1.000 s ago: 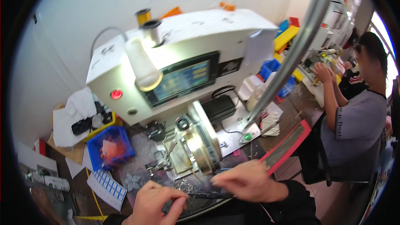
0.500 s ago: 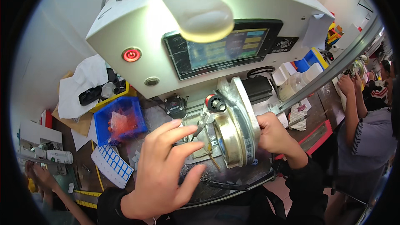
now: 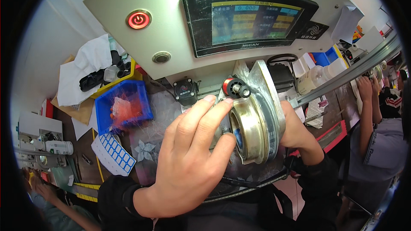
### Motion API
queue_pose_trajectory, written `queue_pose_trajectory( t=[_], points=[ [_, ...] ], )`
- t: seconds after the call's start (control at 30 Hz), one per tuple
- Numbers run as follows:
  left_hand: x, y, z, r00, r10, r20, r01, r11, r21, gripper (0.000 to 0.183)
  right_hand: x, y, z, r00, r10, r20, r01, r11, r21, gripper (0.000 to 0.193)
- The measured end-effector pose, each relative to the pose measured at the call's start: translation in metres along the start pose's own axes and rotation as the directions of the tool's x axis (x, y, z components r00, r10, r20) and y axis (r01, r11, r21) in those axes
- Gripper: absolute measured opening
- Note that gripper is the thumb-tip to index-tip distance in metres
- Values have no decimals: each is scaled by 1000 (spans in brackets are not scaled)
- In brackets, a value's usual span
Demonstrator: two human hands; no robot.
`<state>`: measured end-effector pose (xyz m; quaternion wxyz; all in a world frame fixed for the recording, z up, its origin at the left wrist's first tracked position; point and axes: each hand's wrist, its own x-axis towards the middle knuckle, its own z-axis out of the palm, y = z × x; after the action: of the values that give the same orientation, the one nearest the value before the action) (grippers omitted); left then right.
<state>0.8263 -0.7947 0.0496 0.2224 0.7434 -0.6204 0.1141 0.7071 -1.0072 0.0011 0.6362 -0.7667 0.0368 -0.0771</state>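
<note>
A round metal drum [image 3: 249,139] stands on edge at the front of a machine, backed by an upright metal plate [image 3: 271,94]. At its top left sits a small red and black roller [image 3: 236,88] with a metal pin. My left hand [image 3: 190,158] is open, its fingers stretched out toward the roller and its thumb close to the drum's left rim; whether the fingertips touch is unclear. My right hand [image 3: 298,130] is against the far right side of the plate, its fingers hidden behind it. Something blue shows inside the drum.
The white machine housing [image 3: 171,30] carries a screen [image 3: 252,23] and a lit red button [image 3: 138,19]. On the left are a blue bin [image 3: 147,102] with red strands and a label sheet [image 3: 113,156]. A metal rail [image 3: 342,83] slants across the right; people sit on both sides.
My left hand has moved right and up to the roller and drum, covering the small parts there. The view has shifted, so the white lamp is gone and the screen is unobstructed.
</note>
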Motion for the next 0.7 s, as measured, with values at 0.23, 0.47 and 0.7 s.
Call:
queue_pose_trajectory(
  t=[0.23,0.47,0.7],
  points=[
    [1,5,-1,999,-11,-34,11,1000,19,22,1,-1,2,1000,17,-4,-17,1000,25,15],
    [0,2,-11,998,-57,9,57,998,11,25,0,3,1,1000,-12,-8,12,1000,12,17],
    [3,13,-16,991,-118,55,120,992,-30,33,3,3,2,1000,3,-2,-3,1000,27,17]
  ],
)
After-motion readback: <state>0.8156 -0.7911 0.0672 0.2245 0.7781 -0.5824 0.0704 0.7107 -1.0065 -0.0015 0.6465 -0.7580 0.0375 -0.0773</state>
